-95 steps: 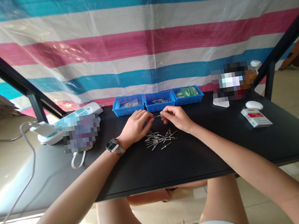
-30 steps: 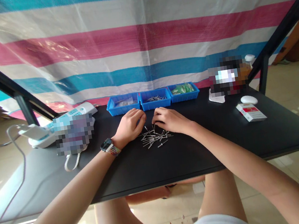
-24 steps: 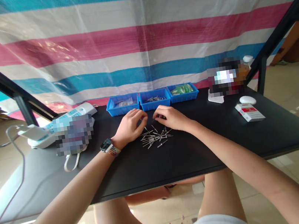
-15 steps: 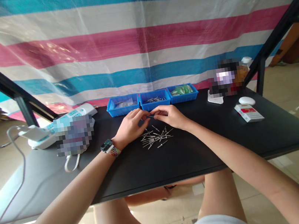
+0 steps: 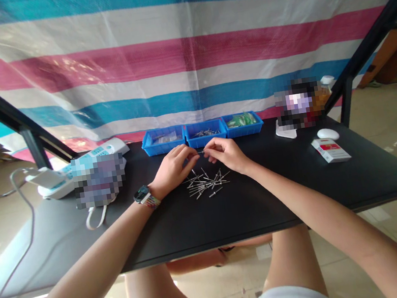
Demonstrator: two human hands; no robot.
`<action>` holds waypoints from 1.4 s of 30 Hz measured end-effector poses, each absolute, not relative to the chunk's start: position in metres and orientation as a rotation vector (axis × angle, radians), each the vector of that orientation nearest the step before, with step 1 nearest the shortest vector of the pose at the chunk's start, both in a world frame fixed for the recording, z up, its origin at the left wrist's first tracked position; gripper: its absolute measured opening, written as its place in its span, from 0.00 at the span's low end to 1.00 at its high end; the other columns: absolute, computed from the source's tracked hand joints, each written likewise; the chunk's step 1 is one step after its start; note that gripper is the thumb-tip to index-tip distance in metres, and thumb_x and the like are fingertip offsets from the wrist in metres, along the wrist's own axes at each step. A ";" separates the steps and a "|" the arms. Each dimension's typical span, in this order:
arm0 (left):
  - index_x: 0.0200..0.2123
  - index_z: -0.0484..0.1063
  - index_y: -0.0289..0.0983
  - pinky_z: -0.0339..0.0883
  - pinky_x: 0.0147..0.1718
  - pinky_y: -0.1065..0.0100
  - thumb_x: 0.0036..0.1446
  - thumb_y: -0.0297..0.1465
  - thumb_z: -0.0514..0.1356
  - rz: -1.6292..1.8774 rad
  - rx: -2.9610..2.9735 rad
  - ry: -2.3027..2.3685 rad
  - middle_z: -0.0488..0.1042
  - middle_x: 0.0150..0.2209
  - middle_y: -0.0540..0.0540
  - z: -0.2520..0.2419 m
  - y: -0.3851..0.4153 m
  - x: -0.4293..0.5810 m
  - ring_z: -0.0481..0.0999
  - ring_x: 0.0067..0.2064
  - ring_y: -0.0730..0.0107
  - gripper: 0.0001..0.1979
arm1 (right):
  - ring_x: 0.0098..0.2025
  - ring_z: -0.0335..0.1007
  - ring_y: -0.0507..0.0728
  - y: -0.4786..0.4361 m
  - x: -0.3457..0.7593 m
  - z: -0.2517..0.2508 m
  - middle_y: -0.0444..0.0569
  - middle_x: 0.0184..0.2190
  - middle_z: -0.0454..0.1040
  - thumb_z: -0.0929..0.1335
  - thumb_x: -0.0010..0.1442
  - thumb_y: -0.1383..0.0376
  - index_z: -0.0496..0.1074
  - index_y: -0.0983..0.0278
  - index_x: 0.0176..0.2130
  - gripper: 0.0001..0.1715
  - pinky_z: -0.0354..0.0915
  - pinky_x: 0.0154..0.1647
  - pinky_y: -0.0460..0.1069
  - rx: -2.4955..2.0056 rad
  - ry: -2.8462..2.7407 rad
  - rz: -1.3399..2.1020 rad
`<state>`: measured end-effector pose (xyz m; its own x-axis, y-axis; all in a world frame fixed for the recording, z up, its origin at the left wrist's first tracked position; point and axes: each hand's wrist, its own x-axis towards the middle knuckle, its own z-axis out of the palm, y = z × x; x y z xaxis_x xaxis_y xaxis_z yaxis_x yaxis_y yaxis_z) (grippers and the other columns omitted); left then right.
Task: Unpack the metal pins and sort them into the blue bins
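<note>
My left hand [image 5: 172, 169] and my right hand [image 5: 226, 155] meet fingertip to fingertip above a black table [image 5: 230, 214]. Between them they pinch one thin metal pin [image 5: 199, 153], held roughly level. Just below the hands lies a loose heap of similar metal pins [image 5: 206, 182] on the table. A watch with a coloured strap is on my left wrist [image 5: 145, 197].
Three blue trays [image 5: 202, 134] line the table's back edge; the middle one holds pins, the right one green parts. A white power strip [image 5: 75, 170] lies at the left. A red-and-white box [image 5: 330, 149] and a white mouse [image 5: 328, 134] sit at the right.
A second ago both hands were down on the pin heap. They have since lifted and come together with one pin pinched between them.
</note>
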<state>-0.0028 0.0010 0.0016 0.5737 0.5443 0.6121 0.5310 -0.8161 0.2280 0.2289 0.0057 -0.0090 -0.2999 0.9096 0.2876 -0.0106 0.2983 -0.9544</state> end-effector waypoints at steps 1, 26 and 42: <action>0.46 0.72 0.39 0.71 0.43 0.63 0.76 0.37 0.56 1.097 2.764 0.955 0.75 0.38 0.45 0.002 0.001 -0.003 0.76 0.40 0.62 0.09 | 0.28 0.75 0.53 0.006 0.229 -0.009 0.47 0.30 0.80 0.77 0.58 0.44 0.76 0.62 0.36 0.25 0.72 0.29 0.48 -0.847 -1.585 1.172; 0.32 0.69 0.40 0.64 0.40 0.60 0.79 0.38 0.50 1.145 2.768 1.061 0.73 0.30 0.46 0.003 0.001 -0.004 0.70 0.35 0.62 0.20 | 0.27 0.73 0.54 0.000 0.224 -0.014 0.43 0.26 0.76 0.79 0.56 0.53 0.74 0.62 0.35 0.18 0.70 0.29 0.48 -0.797 -1.612 1.150; 0.27 0.58 0.41 0.58 0.38 0.58 0.77 0.33 0.48 1.042 2.795 1.170 0.67 0.26 0.48 0.011 -0.006 -0.002 0.65 0.30 0.62 0.20 | 0.28 0.65 0.50 0.007 0.246 -0.002 0.45 0.33 0.75 0.73 0.60 0.74 0.85 0.63 0.36 0.09 0.62 0.34 0.47 -0.842 -2.222 0.575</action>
<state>-0.0021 -0.0055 0.0114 0.5220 0.6161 0.5898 0.6570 -0.7314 0.1826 0.2463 0.0068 -0.0017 -0.5576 0.7037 0.4402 0.4021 0.6930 -0.5984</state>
